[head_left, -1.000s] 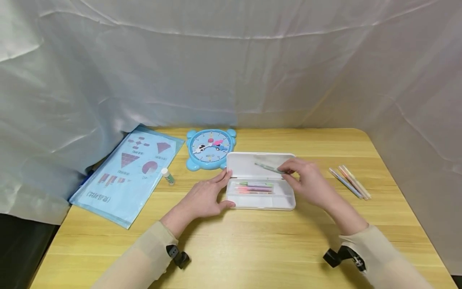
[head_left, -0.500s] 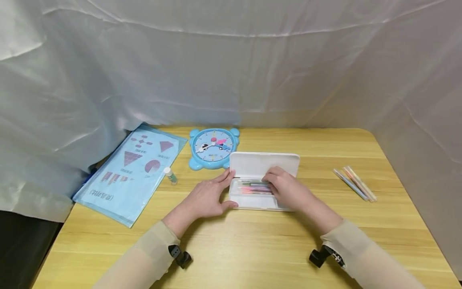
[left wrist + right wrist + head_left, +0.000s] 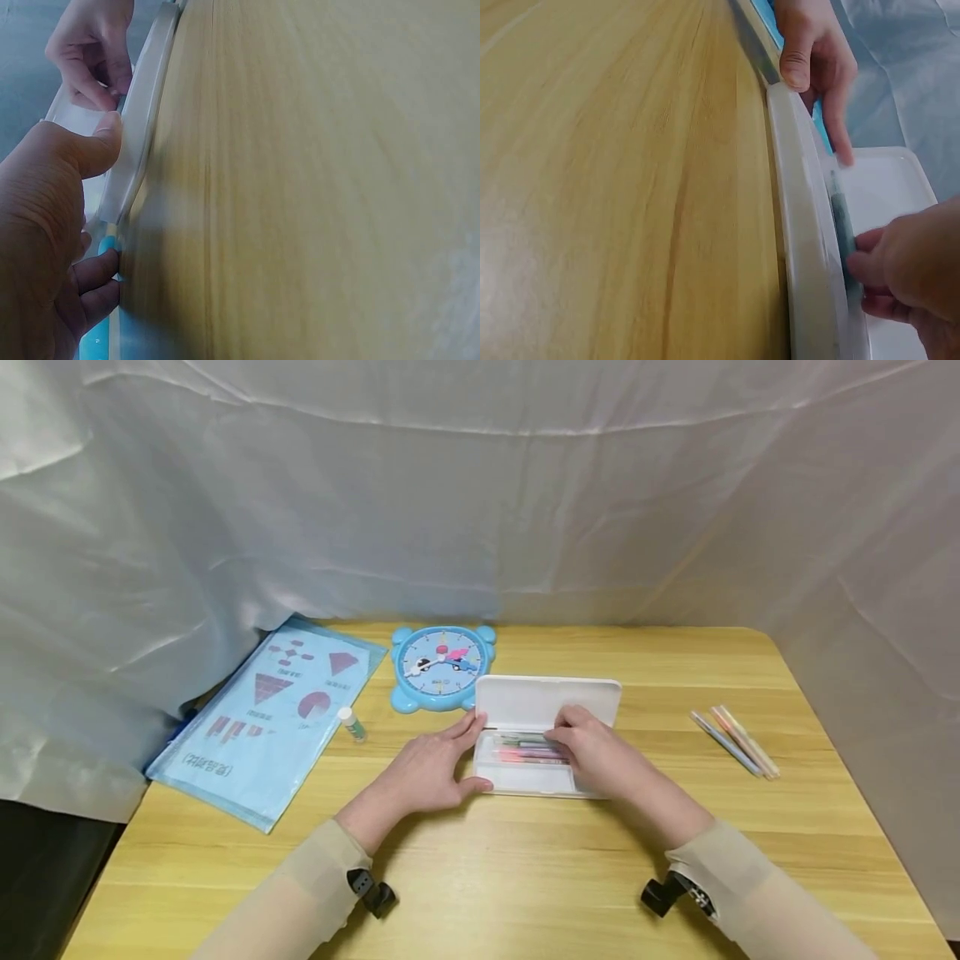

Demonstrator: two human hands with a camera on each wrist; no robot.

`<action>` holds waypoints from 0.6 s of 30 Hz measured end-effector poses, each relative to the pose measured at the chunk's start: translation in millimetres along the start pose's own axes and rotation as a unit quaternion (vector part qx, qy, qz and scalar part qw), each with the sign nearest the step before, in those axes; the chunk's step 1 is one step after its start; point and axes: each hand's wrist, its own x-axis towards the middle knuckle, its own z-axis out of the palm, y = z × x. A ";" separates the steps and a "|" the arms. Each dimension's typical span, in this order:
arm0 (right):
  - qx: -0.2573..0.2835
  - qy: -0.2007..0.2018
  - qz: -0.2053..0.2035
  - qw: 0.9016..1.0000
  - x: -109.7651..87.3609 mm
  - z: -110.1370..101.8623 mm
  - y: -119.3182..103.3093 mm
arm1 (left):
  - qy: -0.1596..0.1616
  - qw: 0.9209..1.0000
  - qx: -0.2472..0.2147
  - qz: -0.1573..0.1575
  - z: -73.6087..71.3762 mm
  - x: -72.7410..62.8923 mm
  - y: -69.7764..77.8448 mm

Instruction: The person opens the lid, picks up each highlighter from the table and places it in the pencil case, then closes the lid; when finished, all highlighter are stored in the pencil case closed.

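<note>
A white pencil case [image 3: 547, 702] lies with its lid raised on the table. My left hand [image 3: 423, 770] holds its left end, thumb at the front corner and index finger near the hinge. My right hand [image 3: 600, 752] is inside the case. Its thumb and fingers pinch a dark green pen [image 3: 842, 225], which lies along the rear compartment. Several colourful pens [image 3: 525, 753] lie in that compartment beside it, their right ends hidden by the right hand. In the left wrist view, the right hand's fingertips [image 3: 116, 96] reach behind the case wall.
Several pens [image 3: 738, 742] lie on the table to the right. Behind the case sits a blue toy clock [image 3: 441, 667], close to its left corner. A glue stick [image 3: 352, 724] and a blue document folder [image 3: 262, 718] are on the left. Grey cloth [image 3: 480, 510] hangs behind the table.
My right hand has carried the green pen from in front of the raised lid down and left into the rear compartment. The left hand has stayed on the case.
</note>
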 end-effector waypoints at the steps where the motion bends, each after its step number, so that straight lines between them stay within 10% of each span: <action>1: -0.005 -0.001 0.001 1.000 0.5 -0.3 -0.6 | 0.001 1.000 0.000 0.001 -0.1 -0.2 0.0; 18: -0.007 0.000 0.008 1.000 1.3 0.7 0.8 | -0.004 1.000 -0.002 -0.004 -1.8 -1.6 0.9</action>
